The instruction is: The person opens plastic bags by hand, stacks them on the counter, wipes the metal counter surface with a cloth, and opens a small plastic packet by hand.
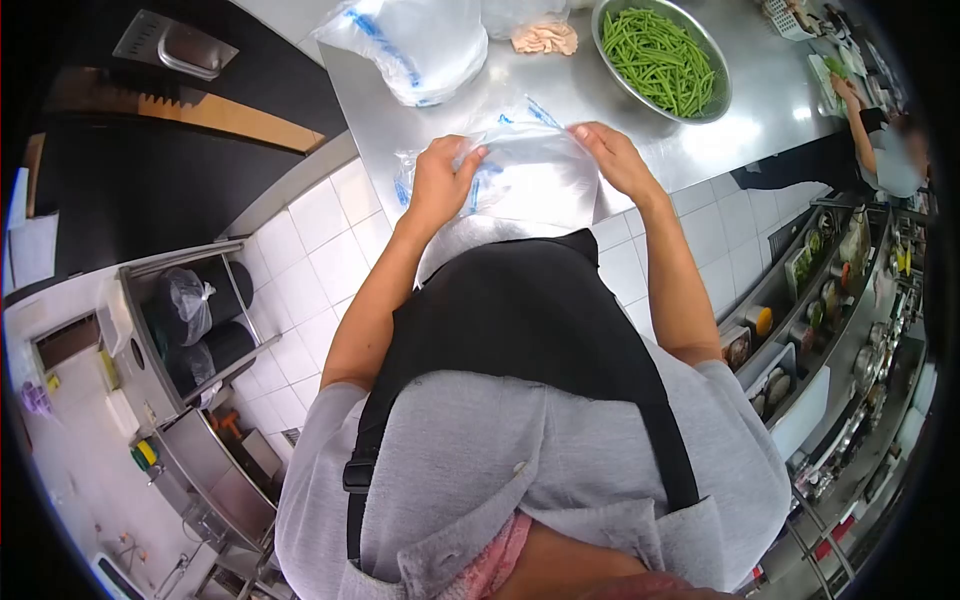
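Observation:
A clear plastic bag [530, 165] with blue print is spread between my two hands over the near edge of the steel table. My left hand [443, 182] grips its left side, thumb against the fingers. At the right upper corner, my right hand [615, 160] pinches the plastic. Beyond the bag stands a steel bowl [724, 97] holding green beans [660, 62]. A pile of clear plastic bags [425, 45] lies at the table's far left, and a crumpled beige cloth or glove [545, 38] is beside it.
The steel table [770, 85] runs to the right, where another person [895, 160] works with greens. Food containers [800, 270] line a counter at the right. On the left are a black surface [150, 190] and a metal rack [200, 310] with dark bins.

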`<state>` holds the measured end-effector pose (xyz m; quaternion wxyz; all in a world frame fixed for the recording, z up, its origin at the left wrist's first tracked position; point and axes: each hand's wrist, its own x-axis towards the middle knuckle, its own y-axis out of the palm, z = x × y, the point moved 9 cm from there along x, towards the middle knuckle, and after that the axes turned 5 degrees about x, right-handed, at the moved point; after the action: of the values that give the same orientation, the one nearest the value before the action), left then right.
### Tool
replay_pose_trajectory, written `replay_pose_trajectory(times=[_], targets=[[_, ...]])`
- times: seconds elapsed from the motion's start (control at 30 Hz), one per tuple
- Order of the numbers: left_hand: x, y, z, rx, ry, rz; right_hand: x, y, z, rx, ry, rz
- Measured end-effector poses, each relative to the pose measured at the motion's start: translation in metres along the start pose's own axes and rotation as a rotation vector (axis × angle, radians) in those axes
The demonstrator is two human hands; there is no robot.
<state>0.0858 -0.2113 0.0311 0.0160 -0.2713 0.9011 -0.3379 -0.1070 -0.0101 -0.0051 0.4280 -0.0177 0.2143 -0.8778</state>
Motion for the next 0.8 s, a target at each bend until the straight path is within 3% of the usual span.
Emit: replay_pose_trajectory(times=[0.03,0.17,0.27,0.37,0.53,0.63,0.8], targets=[[0.007,0.0,0.004,-0.022,-0.079,0.02,-0.001,-0.004,0.018,0.013,-0.071,-0.047],[0.032,-0.009,-0.009,0.032,-0.061,0.033,-0.011,-0.011,0.085,-0.078,-0.277,-0.177],[0.05,-0.022,-0.023,-0.006,-0.014,-0.056,0.008,-0.028,0.071,-0.005,-0.245,-0.235],[0.056,-0.03,-0.024,-0.165,0.034,-0.112,0.022,-0.039,0.067,0.12,-0.208,-0.141],[0.064,-0.034,-0.025,-0.191,-0.206,0.089,0.039,-0.052,0.079,0.213,-0.229,-0.057],[0.065,-0.046,-0.049,-0.592,0.026,-0.176,0.038,-0.055,0.111,0.127,-0.375,-0.038],[0.062,-0.07,-0.06,-0.473,-0.033,-0.107,0.043,-0.055,0.133,0.372,-0.279,-0.054]])
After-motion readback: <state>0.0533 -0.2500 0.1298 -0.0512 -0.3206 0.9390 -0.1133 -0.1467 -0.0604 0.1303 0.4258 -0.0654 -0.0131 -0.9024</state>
